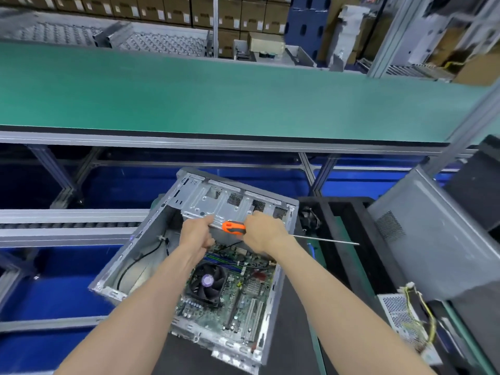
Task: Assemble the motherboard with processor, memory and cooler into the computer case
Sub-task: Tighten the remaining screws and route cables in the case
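Bare, matt grey sheet metal forms the open computer case [189,239], its drive cage [216,204] stamped and perforated. Inside, the green motherboard [243,293] carries a black plastic cooler [207,282] fan with a glossy round label. The screwdriver [270,234] pairs an orange-and-black plastic handle with a slim, shiny steel shaft. Behind, the conveyor belt [216,98] shows a smooth, matt green surface on brushed aluminium framing. Brown cardboard boxes [176,9] line the back. At right, a second case [433,239] has painted grey metal with a mesh vent.
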